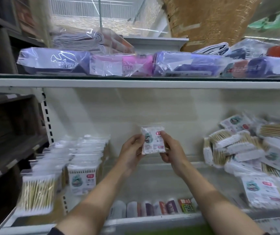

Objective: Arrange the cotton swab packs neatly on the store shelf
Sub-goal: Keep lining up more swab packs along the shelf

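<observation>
I hold one small cotton swab pack (153,141) upright in front of me, label toward me, above the middle of the white shelf (152,184). My left hand (132,153) grips its left edge and my right hand (171,150) grips its right edge. On the left of the shelf, cotton swab packs stand in neat rows (78,160). On the right lies a loose, jumbled heap of cotton swab packs (247,150), some flat, some tilted.
The shelf above (135,82) carries plastic-wrapped towels (118,65). A lower shelf shows small rolled items (152,208) at its front. Dark wooden shelving (8,133) stands at the left. Bare shelf surface lies between the rows and the heap.
</observation>
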The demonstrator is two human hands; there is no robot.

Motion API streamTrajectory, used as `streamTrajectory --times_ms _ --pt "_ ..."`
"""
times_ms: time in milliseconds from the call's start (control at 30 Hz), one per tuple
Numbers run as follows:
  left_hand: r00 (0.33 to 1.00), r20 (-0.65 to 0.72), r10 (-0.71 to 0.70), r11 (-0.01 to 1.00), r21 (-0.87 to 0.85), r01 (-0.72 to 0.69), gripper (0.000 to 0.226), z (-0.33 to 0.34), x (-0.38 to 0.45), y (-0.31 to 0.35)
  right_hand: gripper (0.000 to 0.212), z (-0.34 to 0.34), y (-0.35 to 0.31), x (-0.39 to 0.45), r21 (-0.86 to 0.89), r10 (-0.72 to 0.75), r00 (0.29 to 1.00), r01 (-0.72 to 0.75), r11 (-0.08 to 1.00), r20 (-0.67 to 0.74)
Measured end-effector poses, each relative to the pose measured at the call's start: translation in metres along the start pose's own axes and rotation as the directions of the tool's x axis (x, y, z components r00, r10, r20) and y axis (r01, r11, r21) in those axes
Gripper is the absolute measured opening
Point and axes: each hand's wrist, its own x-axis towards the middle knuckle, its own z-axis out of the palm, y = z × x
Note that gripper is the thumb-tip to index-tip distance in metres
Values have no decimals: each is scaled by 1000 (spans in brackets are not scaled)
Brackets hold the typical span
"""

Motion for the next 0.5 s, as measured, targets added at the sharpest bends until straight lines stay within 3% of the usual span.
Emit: streamTrajectory --times_ms 167,500 --pt "999 12 35 998 -46 -34 6 0 4 1 27 2 4 0 42 11 996 -16 999 93" --pt "998 -10 63 996 -66 -64 9 4 2 0 33 2 4 -5 66 -46 994 39 997 99"
